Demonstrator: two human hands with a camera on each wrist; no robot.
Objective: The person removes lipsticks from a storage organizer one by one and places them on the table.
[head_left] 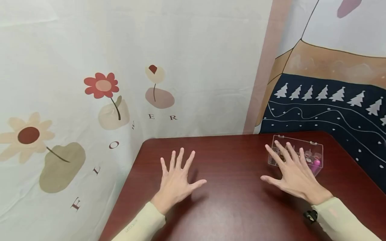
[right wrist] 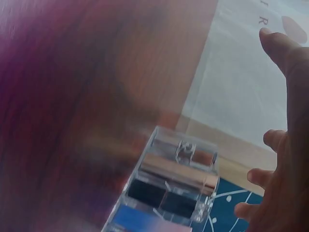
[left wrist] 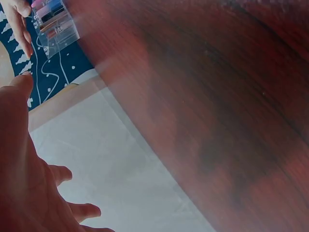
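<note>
My left hand [head_left: 175, 184] hovers above the left part of the table, palm down, its fingers straight and spread, touching nothing. On the right, my right hand [head_left: 297, 177] is held out the same way, with nothing in it. Behind its fingers stands a clear plastic compartment box [head_left: 313, 154], partly hidden by them in the head view. Small items fill its compartments, among them a bright pink one [head_left: 316, 163]. The right wrist view shows blue, black and tan contents in the box [right wrist: 169, 181], apart from the fingers.
The dark red wooden table [head_left: 229, 207] has rounded far corners. A pale cloth [head_left: 205, 67] with printed flowers and letters hangs behind it and on the left. At the right hangs a dark blue cloth [head_left: 316, 110] with white trees. A dark band [head_left: 310, 216] sits at the right wrist.
</note>
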